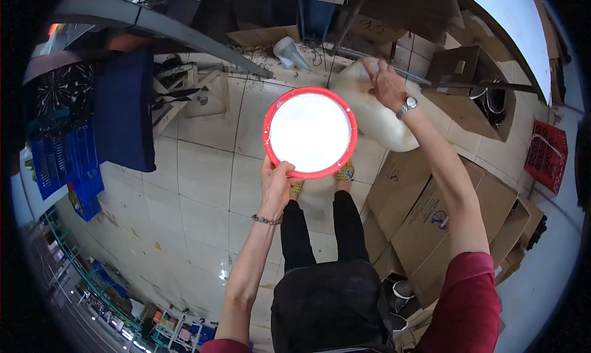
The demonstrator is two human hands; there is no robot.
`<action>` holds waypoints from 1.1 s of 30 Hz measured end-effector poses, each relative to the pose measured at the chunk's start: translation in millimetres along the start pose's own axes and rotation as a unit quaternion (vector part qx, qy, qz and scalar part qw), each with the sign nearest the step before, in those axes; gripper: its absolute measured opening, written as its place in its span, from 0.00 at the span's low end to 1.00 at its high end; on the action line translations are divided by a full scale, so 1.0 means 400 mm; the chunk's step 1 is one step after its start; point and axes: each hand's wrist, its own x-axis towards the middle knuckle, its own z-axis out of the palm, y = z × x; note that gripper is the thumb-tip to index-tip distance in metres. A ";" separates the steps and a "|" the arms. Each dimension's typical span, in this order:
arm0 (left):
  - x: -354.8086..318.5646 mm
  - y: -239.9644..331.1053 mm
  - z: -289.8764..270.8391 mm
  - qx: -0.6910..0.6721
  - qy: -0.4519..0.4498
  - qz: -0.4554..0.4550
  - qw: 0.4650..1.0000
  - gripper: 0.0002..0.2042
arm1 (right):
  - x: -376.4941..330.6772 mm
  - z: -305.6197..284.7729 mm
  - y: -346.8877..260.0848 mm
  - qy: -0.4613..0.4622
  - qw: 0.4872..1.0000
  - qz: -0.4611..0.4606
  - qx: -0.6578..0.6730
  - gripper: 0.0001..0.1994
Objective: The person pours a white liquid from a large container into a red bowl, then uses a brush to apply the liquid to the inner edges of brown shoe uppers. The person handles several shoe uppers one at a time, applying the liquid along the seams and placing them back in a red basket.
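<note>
My left hand [277, 184] grips the near rim of a round red tub [351, 150], thumb on top of the edge. Smooth white stuff [311, 131], perhaps a thick liquid, fills the tub's round opening, with white specks on the rim. To the right of it, my right hand [389, 87] is closed on the upper part of a large whitish plastic jug [388, 124], near the floor. Brownish stains mark the jug by my fingers, and the fingertips are partly hidden. Part of the jug lies behind the tub in this view.
Flattened cardboard boxes [425, 217] lie at the right, with an open carton [474, 94] and a red crate [546, 156] beyond. Left stand a dark blue padded seat [123, 110], a blue plastic basket [68, 165] and a wooden stool [206, 94]. Metal table legs [178, 30] cross the far side.
</note>
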 end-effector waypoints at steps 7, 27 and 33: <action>-0.006 0.008 -0.021 0.019 -0.051 0.016 0.998 0.25 | 0.037 0.020 -0.042 -0.071 0.988 0.108 0.089 0.29; -0.085 0.045 0.063 0.213 -0.120 0.035 0.969 0.30 | -1.072 -0.087 -0.610 -0.258 0.772 0.389 0.431 0.24; -0.133 0.069 0.099 0.263 -0.155 0.009 0.952 0.32 | -1.280 -0.178 -0.765 -0.206 0.635 0.529 0.524 0.21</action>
